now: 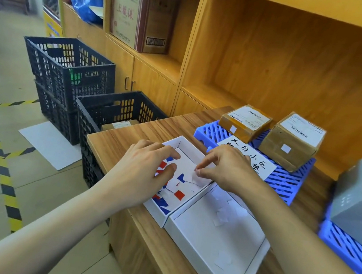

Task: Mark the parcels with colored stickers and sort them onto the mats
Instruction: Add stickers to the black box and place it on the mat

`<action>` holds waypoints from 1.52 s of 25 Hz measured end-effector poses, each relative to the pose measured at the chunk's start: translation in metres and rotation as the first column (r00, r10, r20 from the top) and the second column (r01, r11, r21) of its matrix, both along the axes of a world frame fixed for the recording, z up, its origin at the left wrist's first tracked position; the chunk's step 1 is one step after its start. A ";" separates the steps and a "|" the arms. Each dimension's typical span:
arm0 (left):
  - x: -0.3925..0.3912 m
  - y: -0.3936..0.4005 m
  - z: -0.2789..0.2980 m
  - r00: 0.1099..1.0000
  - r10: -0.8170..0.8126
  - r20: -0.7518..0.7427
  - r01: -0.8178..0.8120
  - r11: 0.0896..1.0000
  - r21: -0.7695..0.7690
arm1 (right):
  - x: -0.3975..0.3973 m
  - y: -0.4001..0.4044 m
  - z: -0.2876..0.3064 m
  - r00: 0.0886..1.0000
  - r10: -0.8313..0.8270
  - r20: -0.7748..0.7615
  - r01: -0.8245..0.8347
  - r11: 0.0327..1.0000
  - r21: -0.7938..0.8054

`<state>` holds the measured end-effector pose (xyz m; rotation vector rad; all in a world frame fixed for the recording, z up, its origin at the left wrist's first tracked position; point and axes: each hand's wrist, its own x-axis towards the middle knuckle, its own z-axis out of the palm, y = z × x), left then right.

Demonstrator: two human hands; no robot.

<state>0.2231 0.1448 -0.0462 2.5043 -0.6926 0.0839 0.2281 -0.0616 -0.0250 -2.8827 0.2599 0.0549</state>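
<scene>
head view: the sticker tray [182, 145], a shallow white box on the desk, holds loose red, blue and white squares. the left hand [144, 171] reaches into it, fingers curled, seemingly empty. the right hand [227, 167] pinches a white sticker [189, 176] over it. beyond the tray, two brown parcels [292, 141] with white stickers sit on a blue mat [286, 183].

- Two open trays sat side by side on the bench [128, 138]: sticker tray [186, 154] to the left, second tray [214, 240] touching it on the right.
- Left hand [147, 167] and right hand [227, 167] were over the sticker tray.
- Behind the trays lay a mat [286, 183] carrying two parcels [245, 123] [292, 141] side by side.
- Crates [68, 66] stood on the floor left of the bench.
</scene>
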 end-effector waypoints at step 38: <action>-0.064 -0.078 0.018 0.666 -0.474 -0.576 -0.306 0.530 -0.791 | -0.132 -0.039 0.041 0.966 -0.221 0.132 0.018 0.569 0.822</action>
